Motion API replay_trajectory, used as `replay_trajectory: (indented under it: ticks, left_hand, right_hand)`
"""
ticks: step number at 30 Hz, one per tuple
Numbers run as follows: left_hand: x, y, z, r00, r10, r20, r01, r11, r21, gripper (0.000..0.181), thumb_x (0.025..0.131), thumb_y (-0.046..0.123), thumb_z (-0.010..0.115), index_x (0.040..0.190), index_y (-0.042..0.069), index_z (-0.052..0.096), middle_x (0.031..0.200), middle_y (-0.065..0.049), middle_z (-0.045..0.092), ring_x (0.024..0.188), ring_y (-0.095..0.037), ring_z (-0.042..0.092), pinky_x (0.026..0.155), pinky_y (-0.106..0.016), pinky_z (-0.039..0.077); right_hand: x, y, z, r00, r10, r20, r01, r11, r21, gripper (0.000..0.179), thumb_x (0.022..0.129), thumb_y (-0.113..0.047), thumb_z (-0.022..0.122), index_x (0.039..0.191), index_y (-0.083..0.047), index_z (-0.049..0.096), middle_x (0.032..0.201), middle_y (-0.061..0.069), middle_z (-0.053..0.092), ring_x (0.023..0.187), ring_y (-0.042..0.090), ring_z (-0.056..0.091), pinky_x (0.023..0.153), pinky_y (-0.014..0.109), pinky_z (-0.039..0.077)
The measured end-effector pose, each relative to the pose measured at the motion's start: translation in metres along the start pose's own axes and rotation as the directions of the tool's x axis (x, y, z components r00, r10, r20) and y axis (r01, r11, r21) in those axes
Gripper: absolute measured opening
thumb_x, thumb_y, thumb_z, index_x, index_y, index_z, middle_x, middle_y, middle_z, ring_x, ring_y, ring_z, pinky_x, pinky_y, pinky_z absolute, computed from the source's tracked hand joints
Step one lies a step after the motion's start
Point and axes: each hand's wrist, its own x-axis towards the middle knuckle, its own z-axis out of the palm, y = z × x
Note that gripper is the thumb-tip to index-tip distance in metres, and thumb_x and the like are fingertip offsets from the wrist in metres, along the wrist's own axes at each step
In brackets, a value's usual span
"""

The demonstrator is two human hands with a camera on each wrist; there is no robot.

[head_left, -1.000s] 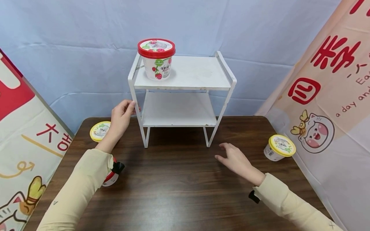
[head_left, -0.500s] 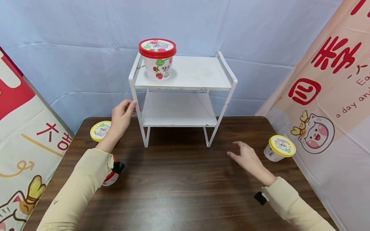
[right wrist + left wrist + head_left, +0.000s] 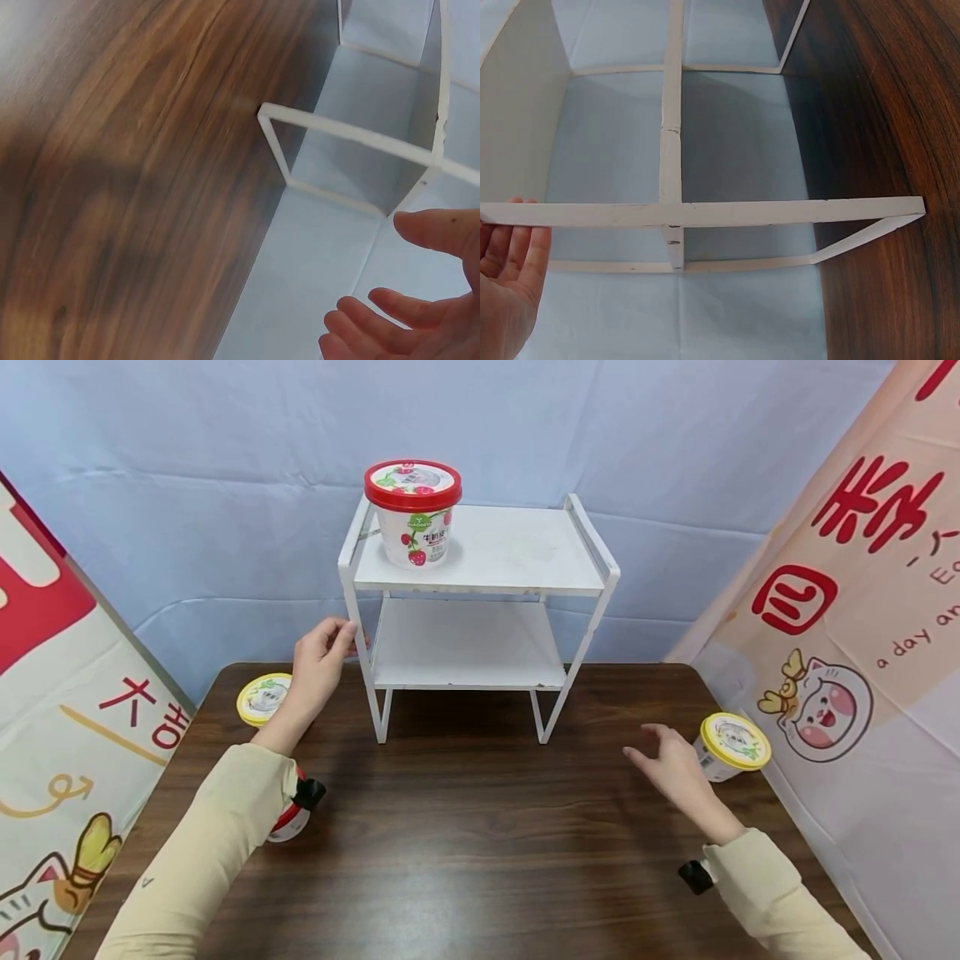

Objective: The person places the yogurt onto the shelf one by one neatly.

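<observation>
A white two-tier shelf rack [image 3: 468, 674] stands at the back of the table. My left hand [image 3: 321, 656] holds its front left post, thumb on the near side; in the left wrist view several fingers [image 3: 526, 255] reach behind the post. On the top shelf, at the left, sits a tub with a red lid [image 3: 416, 539]. My right hand [image 3: 681, 777] hovers over the right side of the table with nothing in it, thumb and fingers apart. Just beyond it stands a tub with a yellow lid [image 3: 735, 742], its left side close to the fingers.
Another yellow-lidded tub [image 3: 264, 696] stands at the table's left, partly behind my left forearm. A second red-lidded tub [image 3: 291, 822] is mostly hidden under that sleeve. The dark wooden table [image 3: 465, 827] runs up to a pale blue cloth [image 3: 247, 485], with printed banners at both sides.
My right hand has moved to the right, from beside the rack's right leg to near the right yellow-lidded tub. My left hand has stayed on the post.
</observation>
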Motion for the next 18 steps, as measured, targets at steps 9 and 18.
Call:
replay_trajectory:
  ticks: [9, 18]
  left_hand:
    - [0.0, -0.002, 0.001, 1.0, 0.005, 0.002, -0.005, 1.0, 0.002, 0.029, 0.096, 0.012, 0.045, 0.095, -0.014, 0.056, 0.092, -0.029, 0.063, 0.072, 0.001, 0.057, 0.069, -0.012, 0.05]
    - [-0.001, 0.001, 0.0, 1.0, 0.001, 0.001, -0.001, 1.0, 0.021, 0.029, 0.096, 0.012, 0.045, 0.096, -0.015, 0.057, 0.093, -0.03, 0.062, 0.073, -0.003, 0.058, 0.068, -0.008, 0.048]
  right_hand:
    - [0.001, 0.022, -0.009, 0.998, 0.054, -0.045, -0.053, 0.998, 0.018, 0.057, 0.087, -0.021, 0.061, 0.125, 0.015, 0.039, 0.116, 0.035, 0.045, 0.102, 0.047, 0.045, 0.078, 0.056, 0.042]
    - [0.004, 0.043, -0.018, 0.983, 0.12, -0.138, -0.12, 0.993, 0.009, 0.06, 0.086, -0.025, 0.061, 0.124, 0.016, 0.04, 0.109, 0.036, 0.045, 0.093, 0.046, 0.047, 0.076, 0.057, 0.041]
